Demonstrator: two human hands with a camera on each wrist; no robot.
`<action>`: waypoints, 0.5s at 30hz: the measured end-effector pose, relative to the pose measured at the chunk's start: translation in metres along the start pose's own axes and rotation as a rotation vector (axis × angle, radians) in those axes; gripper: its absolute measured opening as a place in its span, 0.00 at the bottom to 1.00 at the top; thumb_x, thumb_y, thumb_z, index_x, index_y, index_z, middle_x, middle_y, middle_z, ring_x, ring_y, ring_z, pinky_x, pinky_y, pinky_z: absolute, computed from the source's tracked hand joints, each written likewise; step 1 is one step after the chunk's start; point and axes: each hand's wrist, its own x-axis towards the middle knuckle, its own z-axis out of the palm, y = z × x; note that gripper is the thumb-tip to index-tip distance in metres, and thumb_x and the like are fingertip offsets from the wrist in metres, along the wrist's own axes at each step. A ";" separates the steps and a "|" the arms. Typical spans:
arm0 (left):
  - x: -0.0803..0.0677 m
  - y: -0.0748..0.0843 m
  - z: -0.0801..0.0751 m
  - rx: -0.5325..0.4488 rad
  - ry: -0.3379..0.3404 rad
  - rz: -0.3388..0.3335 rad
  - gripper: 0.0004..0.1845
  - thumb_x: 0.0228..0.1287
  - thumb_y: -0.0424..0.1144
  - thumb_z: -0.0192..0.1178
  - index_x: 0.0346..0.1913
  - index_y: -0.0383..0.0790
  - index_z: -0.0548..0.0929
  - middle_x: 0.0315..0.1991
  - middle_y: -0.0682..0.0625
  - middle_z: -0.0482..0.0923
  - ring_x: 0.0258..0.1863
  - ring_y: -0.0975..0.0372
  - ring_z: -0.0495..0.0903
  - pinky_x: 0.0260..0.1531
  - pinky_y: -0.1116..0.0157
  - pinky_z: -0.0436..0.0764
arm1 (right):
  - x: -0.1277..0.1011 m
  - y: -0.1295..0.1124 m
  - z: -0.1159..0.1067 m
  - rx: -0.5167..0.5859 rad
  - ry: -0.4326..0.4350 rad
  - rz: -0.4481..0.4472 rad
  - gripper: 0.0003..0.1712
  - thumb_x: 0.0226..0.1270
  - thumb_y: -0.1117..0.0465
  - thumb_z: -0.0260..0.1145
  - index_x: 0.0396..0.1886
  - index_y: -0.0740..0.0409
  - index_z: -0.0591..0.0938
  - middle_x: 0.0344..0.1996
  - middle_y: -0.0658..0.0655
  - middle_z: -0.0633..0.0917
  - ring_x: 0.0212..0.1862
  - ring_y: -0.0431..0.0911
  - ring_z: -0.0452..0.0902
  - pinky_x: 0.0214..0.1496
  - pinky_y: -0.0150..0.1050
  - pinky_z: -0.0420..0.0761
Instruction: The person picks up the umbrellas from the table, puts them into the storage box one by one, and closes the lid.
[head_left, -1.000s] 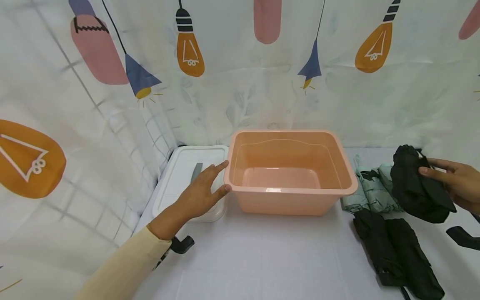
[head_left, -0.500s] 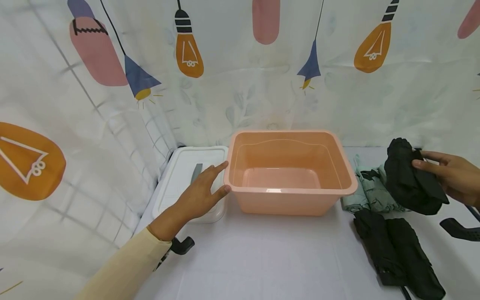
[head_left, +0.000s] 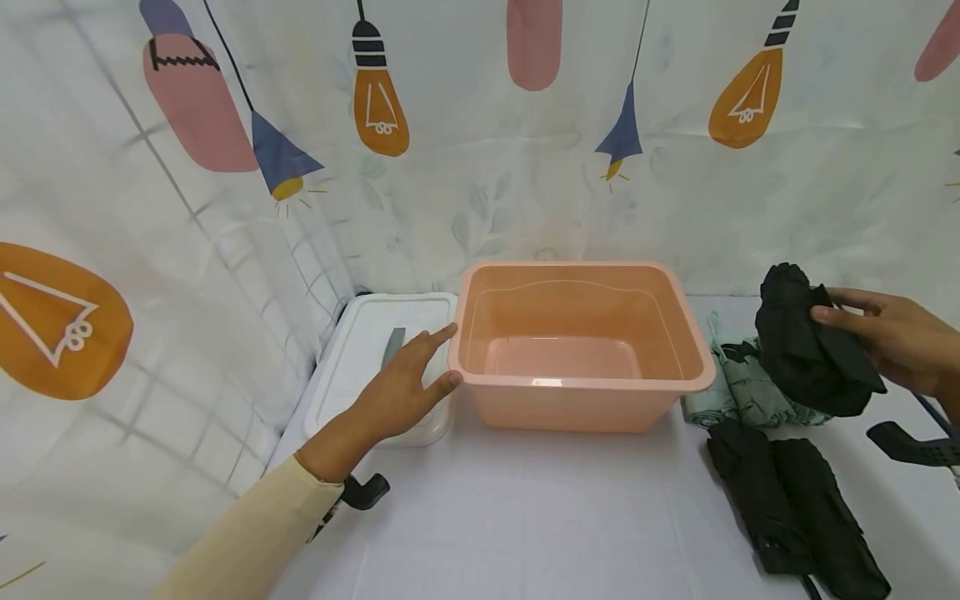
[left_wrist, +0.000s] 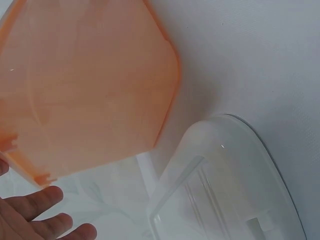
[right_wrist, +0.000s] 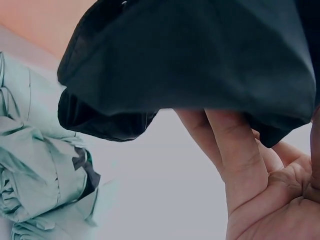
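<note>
My right hand [head_left: 900,342] holds a black rolled fabric bundle [head_left: 806,342] in the air at the right, thumb on its near side. In the right wrist view, fingers [right_wrist: 237,150] reach behind the dark cloth [right_wrist: 190,60], which hides their tips. My left hand [head_left: 405,387] has its fingers extended, with fingertips at the left rim of a peach plastic tub [head_left: 577,408]. From the left wrist view, its fingers [left_wrist: 42,202] are spread beside the tub's wall [left_wrist: 95,90]. Nothing lies inside the tub.
Light green rolled bundles [head_left: 750,387] lie right of the tub, partly behind the held one. Two black rolled bundles [head_left: 795,508] lie in front of them. A white-lidded container [head_left: 360,358] stands left of the tub. Printed curtain [head_left: 487,192] hangs behind.
My right hand has carried the black bundle a little left and up, over the green bundles. The left hand and the tub have stayed in place.
</note>
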 end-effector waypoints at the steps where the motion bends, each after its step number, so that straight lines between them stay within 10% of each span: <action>1: 0.000 0.000 0.000 0.001 -0.001 -0.003 0.39 0.74 0.69 0.49 0.82 0.67 0.52 0.80 0.51 0.56 0.79 0.47 0.50 0.69 0.35 0.60 | 0.001 -0.001 0.001 -0.004 -0.002 -0.002 0.42 0.86 0.56 0.51 0.81 0.71 0.39 0.47 0.27 0.77 0.40 0.32 0.83 0.37 0.34 0.86; 10: 0.000 0.000 0.000 -0.002 -0.002 0.004 0.39 0.74 0.69 0.48 0.82 0.66 0.52 0.80 0.50 0.56 0.79 0.46 0.50 0.68 0.35 0.60 | 0.009 -0.011 0.003 -0.041 -0.022 0.013 0.45 0.85 0.51 0.50 0.81 0.70 0.36 0.66 0.57 0.72 0.43 0.26 0.79 0.41 0.32 0.84; 15: 0.000 0.000 0.000 -0.001 -0.006 -0.007 0.39 0.74 0.69 0.48 0.82 0.67 0.52 0.80 0.50 0.55 0.79 0.47 0.50 0.68 0.34 0.60 | 0.014 -0.018 0.005 -0.031 -0.040 0.015 0.46 0.85 0.50 0.51 0.81 0.70 0.37 0.57 0.42 0.76 0.44 0.28 0.80 0.43 0.34 0.85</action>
